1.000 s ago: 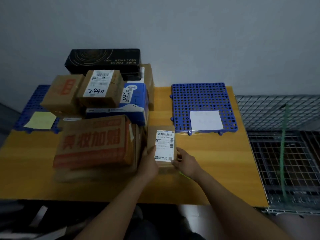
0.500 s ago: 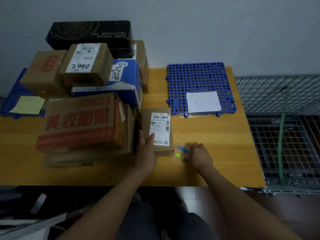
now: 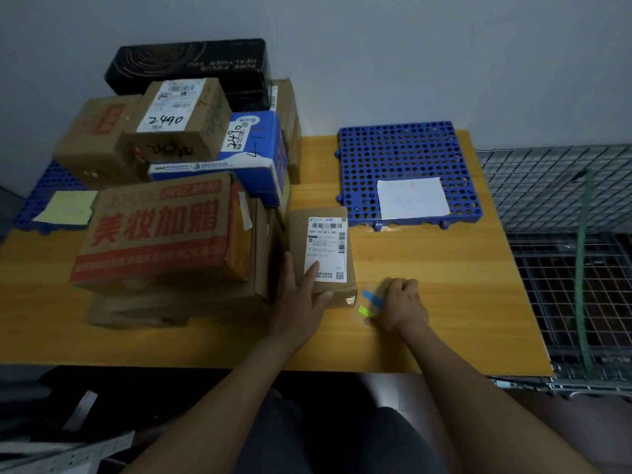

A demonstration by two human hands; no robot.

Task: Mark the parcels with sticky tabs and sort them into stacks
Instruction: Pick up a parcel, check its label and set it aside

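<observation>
Pins small brown cardboard parcel (image 3: 326, 248) under flat left hand (image 3: 301, 299); seemingly pinches blue sticky tab (image 3: 371, 297) at four o'clock with right hand (image 3: 402, 304); may crease if tugged.

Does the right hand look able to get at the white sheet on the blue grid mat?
Probably yes. Only bare tabletop lies between the right hand and the white sheet on the blue grid mat; nothing stands in the way.

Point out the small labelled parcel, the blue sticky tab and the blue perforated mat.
small labelled parcel (image 3: 326, 246), head view, on its white label
blue sticky tab (image 3: 372, 298), head view, its middle
blue perforated mat (image 3: 393, 155), head view, bare far part
</observation>
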